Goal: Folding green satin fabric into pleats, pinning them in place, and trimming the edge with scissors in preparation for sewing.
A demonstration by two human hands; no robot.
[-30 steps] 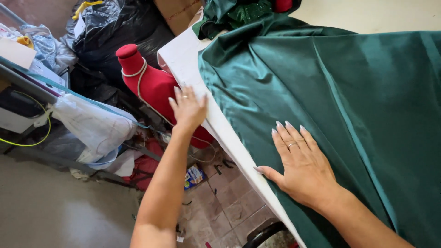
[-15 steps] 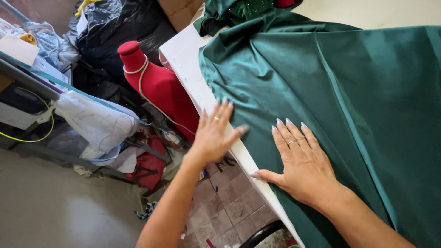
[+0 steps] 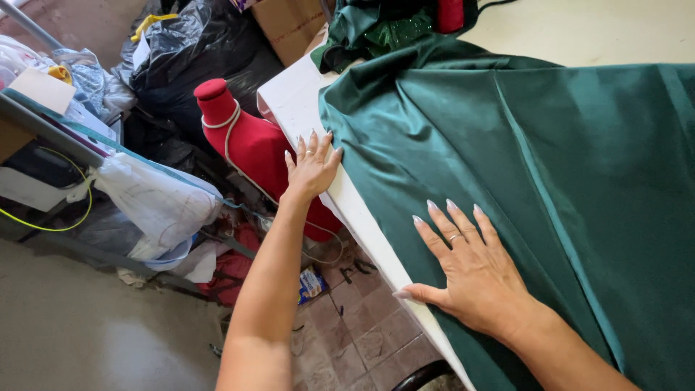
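Note:
A large dark green satin fabric (image 3: 550, 166) lies spread over a white table (image 3: 293, 101), its edge running near the table's left side. My left hand (image 3: 313, 165) rests flat with fingers apart on the table's edge, its fingertips touching the border of the green fabric. My right hand (image 3: 470, 268) lies flat on the fabric closer to me, fingers spread, palm pressing the cloth down; a ring shows on one finger. Neither hand grips anything.
A red dress form (image 3: 250, 145) stands beside the table on the left, just behind my left arm. Black plastic bags (image 3: 195, 51), a cardboard box (image 3: 286, 25), a clear bag (image 3: 156, 203) and a yellow cable (image 3: 65, 221) crowd the floor at left. More green cloth (image 3: 376, 29) is bunched at the table's far end.
My left hand moved from the red dress form up to the table edge and onto the fabric's border, then further away from me. My right hand stayed flat on the fabric.

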